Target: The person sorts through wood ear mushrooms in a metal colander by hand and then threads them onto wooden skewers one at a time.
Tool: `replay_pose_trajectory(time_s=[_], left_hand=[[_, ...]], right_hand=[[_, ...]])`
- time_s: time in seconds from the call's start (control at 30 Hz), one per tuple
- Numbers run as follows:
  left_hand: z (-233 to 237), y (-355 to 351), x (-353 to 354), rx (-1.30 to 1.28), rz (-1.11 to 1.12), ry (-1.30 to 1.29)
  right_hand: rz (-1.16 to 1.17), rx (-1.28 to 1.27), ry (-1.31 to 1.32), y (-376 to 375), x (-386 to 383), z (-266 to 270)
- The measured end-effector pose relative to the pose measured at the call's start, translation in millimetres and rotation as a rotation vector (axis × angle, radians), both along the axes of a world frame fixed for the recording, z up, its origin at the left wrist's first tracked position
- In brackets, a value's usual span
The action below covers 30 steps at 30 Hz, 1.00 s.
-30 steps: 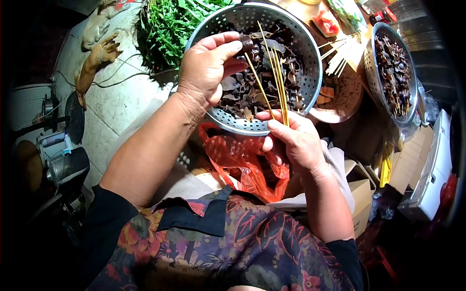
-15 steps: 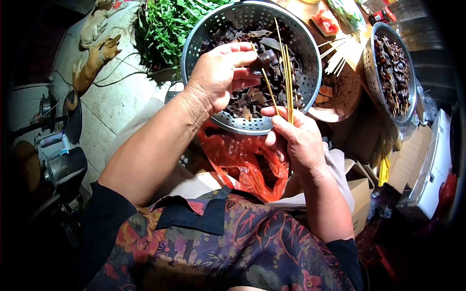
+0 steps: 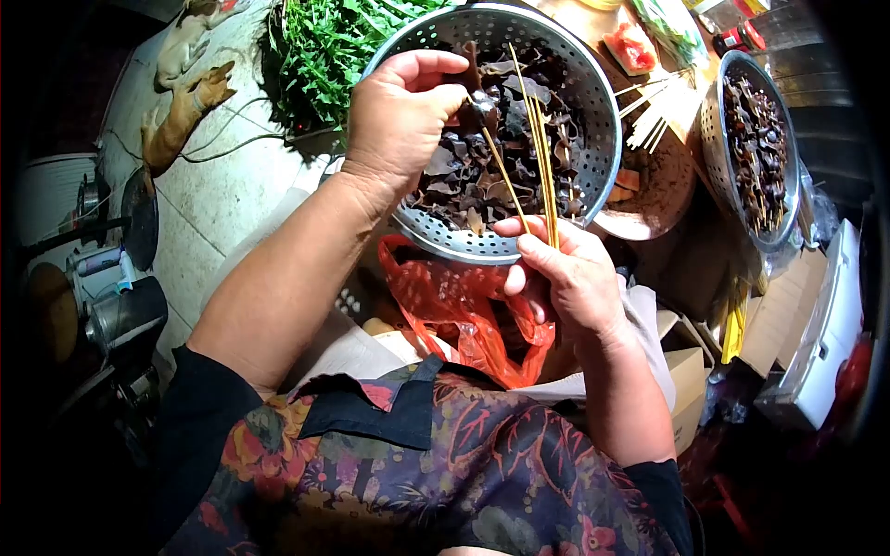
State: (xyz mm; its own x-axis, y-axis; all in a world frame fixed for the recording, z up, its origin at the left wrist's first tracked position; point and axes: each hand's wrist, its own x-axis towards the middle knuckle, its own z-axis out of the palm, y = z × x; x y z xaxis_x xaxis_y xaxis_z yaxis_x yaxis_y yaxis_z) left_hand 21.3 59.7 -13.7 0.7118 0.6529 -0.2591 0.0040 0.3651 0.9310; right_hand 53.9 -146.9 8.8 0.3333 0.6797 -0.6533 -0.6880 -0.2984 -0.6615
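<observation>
My left hand [image 3: 397,120] pinches a dark piece of wood ear mushroom [image 3: 476,109] between thumb and fingers over a perforated metal colander [image 3: 603,120]. The upper end of one slanting bamboo skewer [image 3: 503,171] meets that piece. Held low in my right hand [image 3: 573,271] are this skewer and several more bamboo skewers [image 3: 540,148], which point up and away across the colander. Loose wood ear mushrooms [image 3: 445,181] fill the colander. Beneath its near rim, a red plastic bag [image 3: 464,320] lies in front of my lap.
Leafy greens [image 3: 320,65] lie left of the colander, with two dogs on the floor beyond, one brown [image 3: 185,116]. To the right are loose skewers [image 3: 658,111], a brown basin [image 3: 663,199], another colander of skewered wood ear [image 3: 760,157] and a white box [image 3: 816,343].
My left hand has moved slightly left and up, and its fingers now pinch the wood ear piece against the skewer's end. The colander has shifted a little to the right.
</observation>
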Motion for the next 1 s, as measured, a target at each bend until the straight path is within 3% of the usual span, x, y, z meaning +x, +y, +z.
replay_pose_trajectory(time_s=[0.07, 0.2, 0.27, 0.33, 0.47, 1.0], left_hand=[[-4.7, 3.4, -2.6, 0.486, -0.156, 0.075], [-3.3, -5.9, -4.4, 0.574, -0.177, 0.024], [2.1, -4.5, -4.7, 0.532, -0.19, 0.069], [1.9, 0.7, -3.8, 0.157, -0.225, 0.056], [8.1, 5.3, -5.7, -0.025, -0.288, 0.113], [-3.0, -0.4, -10.0, -0.214, -0.406, 0.186]], right_hand=[[0.006, -0.027, -0.001, 0.3, 1.0, 1.5], [0.02, -0.054, -0.034, -0.3, 2.0, 2.3], [0.015, -0.055, -0.039, -0.1, 2.0, 1.5], [0.009, -0.063, -0.065, -0.4, 1.7, -0.6], [0.02, -0.072, -0.1, -1.1, 0.6, 1.0], [-0.011, -0.071, -0.115, 2.3, -0.2, -5.1]])
